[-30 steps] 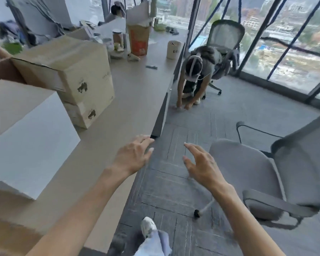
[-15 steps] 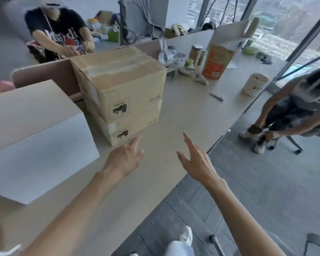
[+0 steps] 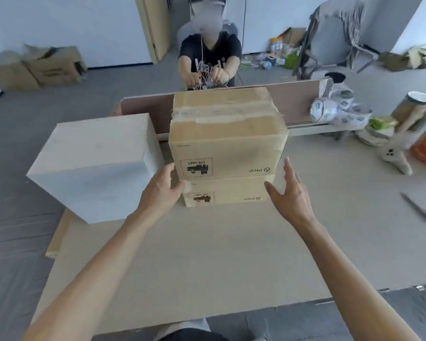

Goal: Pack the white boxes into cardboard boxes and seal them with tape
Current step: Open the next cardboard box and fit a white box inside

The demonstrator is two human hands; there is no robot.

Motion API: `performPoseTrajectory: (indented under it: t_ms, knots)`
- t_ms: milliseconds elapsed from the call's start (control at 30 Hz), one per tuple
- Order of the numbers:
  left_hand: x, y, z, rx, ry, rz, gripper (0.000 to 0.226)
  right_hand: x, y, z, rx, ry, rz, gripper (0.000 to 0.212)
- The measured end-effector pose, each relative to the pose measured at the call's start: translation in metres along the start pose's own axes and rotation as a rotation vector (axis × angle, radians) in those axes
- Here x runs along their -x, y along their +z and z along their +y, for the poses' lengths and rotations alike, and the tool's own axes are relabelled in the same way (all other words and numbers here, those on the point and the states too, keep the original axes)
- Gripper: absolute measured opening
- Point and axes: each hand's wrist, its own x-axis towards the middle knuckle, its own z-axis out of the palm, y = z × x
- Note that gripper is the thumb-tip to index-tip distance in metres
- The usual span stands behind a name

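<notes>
Both hands are out in front of the person, spread and holding nothing: the left hand (image 3: 161,190) has its fingers loosely open at the left front corner of the stack, thumb at or just touching the lower carton (image 3: 229,193), while the right hand (image 3: 290,195) stands flat and upright just beside the right front corner, with a gap showing between palm and cardboard. The upper carton (image 3: 228,148) sits squarely on the lower one, its top flaps closed and taped along the seam, and the stack stands toward the far side of the table (image 3: 207,254) against the divider panel (image 3: 148,104). A white box (image 3: 96,163) waits unpacked just to the left of the stack, close beside it. From where I stand this looks like a reach to take hold of the stacked cartons. To do it well, I'd say both palms should press the side walls evenly and low enough to catch the bottom carton, or the top one could slide off. The left hand has little room between the stack and the white box, so it should slip in without nudging it. The tape rolls (image 3: 330,110) lie well off to the right, near the divider.
</notes>
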Motion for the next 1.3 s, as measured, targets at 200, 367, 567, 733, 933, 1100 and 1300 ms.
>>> performPoseTrajectory:
  t_ms: [200, 367, 567, 733, 933, 1100, 1300]
  knots:
    - [-0.035, 0.013, 0.014, 0.233, -0.113, 0.132, 0.077, -0.074, -0.019, 0.005, -0.048, -0.020, 0.016, 0.091]
    - [-0.063, 0.022, 0.008, 0.577, -0.227, 0.161, 0.069, -0.106, -0.015, 0.010, -0.245, 0.027, -0.031, 0.077]
    - [-0.077, 0.027, 0.009, 0.651, -0.223, 0.226, 0.053, -0.116, -0.010, 0.015, -0.290, 0.015, 0.018, 0.052]
    - [-0.069, 0.031, 0.026, 0.623, -0.152, 0.233, 0.059, -0.118, -0.023, 0.021, -0.353, -0.003, 0.048, 0.046]
    - [-0.046, 0.058, 0.089, 0.675, -0.059, 0.224, 0.060, -0.116, -0.082, 0.065, -0.452, -0.062, 0.060, 0.039]
    - [-0.011, 0.104, 0.171, 0.693, -0.008, 0.217, 0.057, -0.111, -0.153, 0.128, -0.495, -0.101, 0.099, 0.045]
    - [0.046, 0.200, 0.279, 0.710, -0.058, 0.083, 0.061, -0.075, -0.265, 0.242, -0.460, -0.069, 0.104, 0.034]
